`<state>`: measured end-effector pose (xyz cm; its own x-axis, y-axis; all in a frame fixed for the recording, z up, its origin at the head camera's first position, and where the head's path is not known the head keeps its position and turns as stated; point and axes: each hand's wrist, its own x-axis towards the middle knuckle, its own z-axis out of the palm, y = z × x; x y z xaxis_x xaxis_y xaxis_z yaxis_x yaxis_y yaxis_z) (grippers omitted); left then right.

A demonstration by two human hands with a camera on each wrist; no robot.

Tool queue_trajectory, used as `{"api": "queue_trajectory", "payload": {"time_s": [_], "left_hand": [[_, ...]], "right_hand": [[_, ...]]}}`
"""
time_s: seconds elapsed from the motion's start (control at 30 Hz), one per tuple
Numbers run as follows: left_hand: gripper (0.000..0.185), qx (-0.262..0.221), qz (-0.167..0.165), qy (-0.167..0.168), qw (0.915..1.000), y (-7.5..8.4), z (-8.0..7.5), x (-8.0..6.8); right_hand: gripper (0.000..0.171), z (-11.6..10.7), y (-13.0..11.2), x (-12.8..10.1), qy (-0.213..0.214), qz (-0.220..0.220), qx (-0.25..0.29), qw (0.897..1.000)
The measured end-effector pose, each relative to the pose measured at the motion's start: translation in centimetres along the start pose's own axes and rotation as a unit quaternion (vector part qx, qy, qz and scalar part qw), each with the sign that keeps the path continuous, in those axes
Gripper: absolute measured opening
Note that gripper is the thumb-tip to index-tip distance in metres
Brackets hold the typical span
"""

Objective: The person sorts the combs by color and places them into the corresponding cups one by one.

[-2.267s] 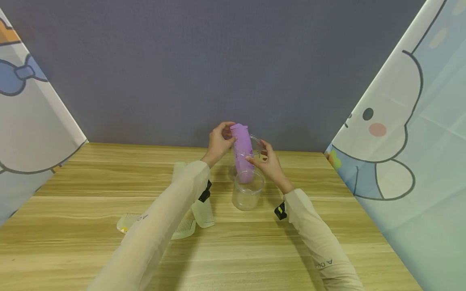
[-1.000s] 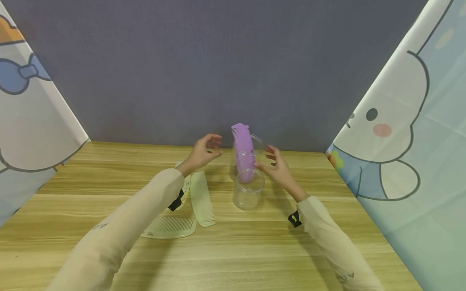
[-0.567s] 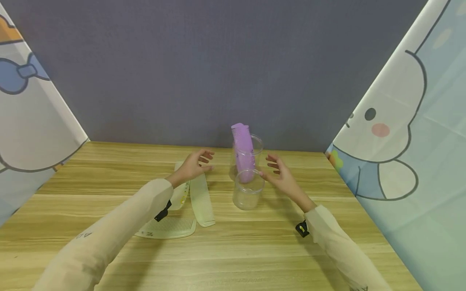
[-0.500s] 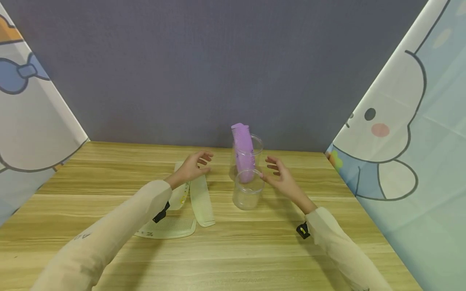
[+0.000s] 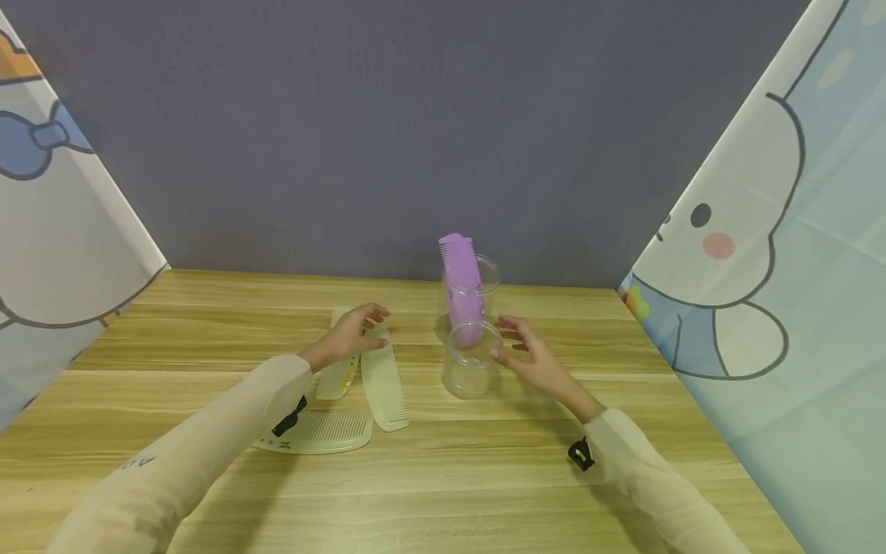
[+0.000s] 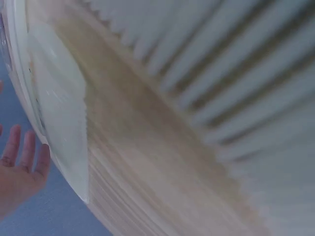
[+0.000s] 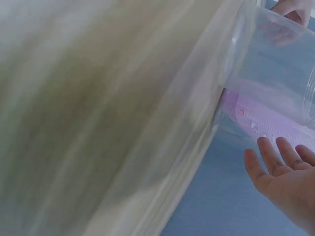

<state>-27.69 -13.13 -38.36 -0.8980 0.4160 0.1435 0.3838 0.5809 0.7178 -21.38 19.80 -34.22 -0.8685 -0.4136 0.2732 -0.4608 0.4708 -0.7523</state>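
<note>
Over the upper ends of two pale green combs hovers my left hand (image 5: 349, 336), its fingers loosely bent around nothing. One is the toothed comb (image 5: 384, 381) on the right; the other comb (image 5: 339, 377) lies partly under the hand. A third pale comb (image 5: 321, 432) lies crosswise nearer me, its left end covered by my sleeve. My right hand (image 5: 534, 360) is relaxed, thumb tip right at the rim of the front clear cup (image 5: 469, 378). Behind it, a purple comb (image 5: 460, 265) leans upright in the rear clear cup (image 5: 490, 271); the right wrist view also shows purple comb (image 7: 266, 118) through clear plastic.
The wooden tabletop (image 5: 443, 492) ends at a dark grey wall (image 5: 388, 138) just behind the rear cup. Printed cartoon panels stand on the left (image 5: 62, 231) and the right (image 5: 761, 231).
My left hand has let go of the purple comb in the rear cup and moved left and nearer, over the pale combs. My right hand has left the rear cup and come down beside the front one.
</note>
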Motion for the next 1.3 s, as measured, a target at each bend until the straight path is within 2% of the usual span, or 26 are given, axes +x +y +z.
{"api": "queue_trajectory", "payload": {"time_s": [0.27, 0.5, 0.6, 0.67, 0.87, 1.13, 1.3], "left_hand": [[0.055, 0.028, -0.005, -0.005, 0.9996, -0.4, -0.1, -0.4], [0.057, 0.069, -0.013, -0.019, 0.9973, -0.2, -0.2, -0.6], [0.059, 0.091, -0.010, -0.025, 0.9955, -0.3, -0.2, -0.6], [0.060, 0.104, -0.008, -0.032, 0.9940, -0.4, -0.2, -0.6], [0.062, 0.113, -0.003, -0.051, 0.9923, -0.3, -0.4, -0.5], [0.065, 0.110, -0.012, -0.067, 0.9916, -0.3, -0.7, -0.2], [0.066, 0.128, -0.013, -0.073, 0.9889, -0.5, -0.7, 0.1]], "right_hand": [[0.067, 1.0, 3.6, 0.0, -0.022, -0.020, 0.009, 1.000], [0.072, 1.5, 2.8, -0.3, -0.030, -0.023, 0.019, 0.999], [0.073, 1.8, 4.2, -0.2, -0.026, -0.027, 0.016, 0.999], [0.074, 1.9, 4.2, -0.2, -0.025, -0.026, 0.018, 0.999], [0.074, 2.0, 4.1, -0.2, -0.027, -0.019, 0.029, 0.999], [0.071, 1.9, 4.1, -0.2, -0.028, -0.024, 0.035, 0.999], [0.072, 1.8, 4.0, -0.1, -0.030, -0.016, 0.039, 0.999]]}}
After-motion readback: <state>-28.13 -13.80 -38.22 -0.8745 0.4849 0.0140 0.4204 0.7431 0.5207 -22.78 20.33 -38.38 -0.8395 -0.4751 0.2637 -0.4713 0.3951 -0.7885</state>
